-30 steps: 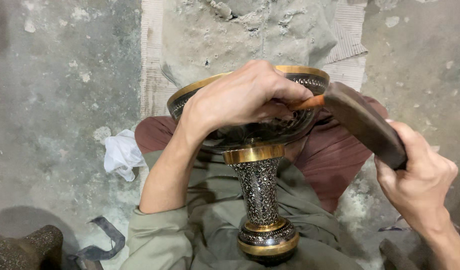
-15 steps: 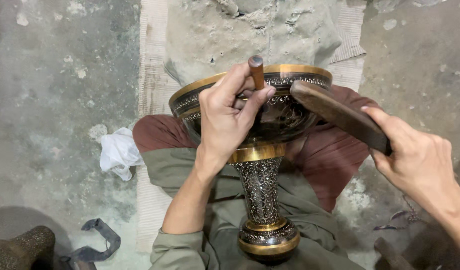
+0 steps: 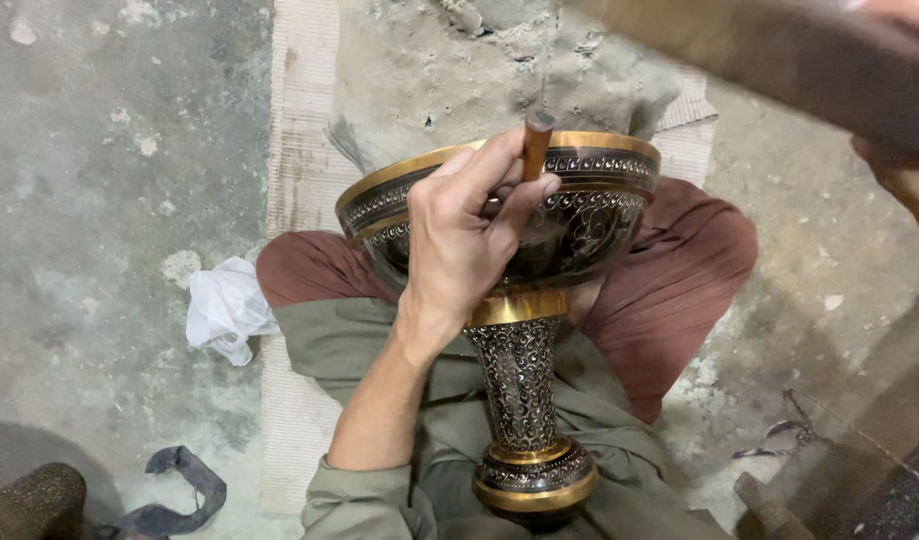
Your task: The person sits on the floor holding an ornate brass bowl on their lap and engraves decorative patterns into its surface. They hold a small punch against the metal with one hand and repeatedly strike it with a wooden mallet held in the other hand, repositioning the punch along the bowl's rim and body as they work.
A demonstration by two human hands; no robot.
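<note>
One view only, from the head camera. My left hand (image 3: 465, 245) pinches a short brown wooden-handled punch (image 3: 536, 145) between thumb and fingers, its tip set down inside the bowl of the tall black-and-gold engraved metal goblet (image 3: 525, 300), just behind the near rim. The goblet lies tilted across my lap, foot towards me and bowl away, resting on my olive-green garment (image 3: 380, 345) and dark red trousers (image 3: 680, 270).

My right hand (image 3: 905, 170) is raised at the upper right edge, closed around a long dark wooden mallet (image 3: 780, 45) that shows as a blurred bar across the top.

Risks, as I judge them: a blow landing off the punch head could strike my left fingers (image 3: 490, 165) or dent the gold rim; the unclamped goblet could roll on my legs and drag the tip across the engraving.

Hidden or unclear: the punch tip and the spot it bears on lie behind my hand; most of my right hand is cut off; the mallet's form is lost in blur. Beside my knee lies a crumpled white cloth (image 3: 225, 310) on the grey concrete floor (image 3: 100, 150).
</note>
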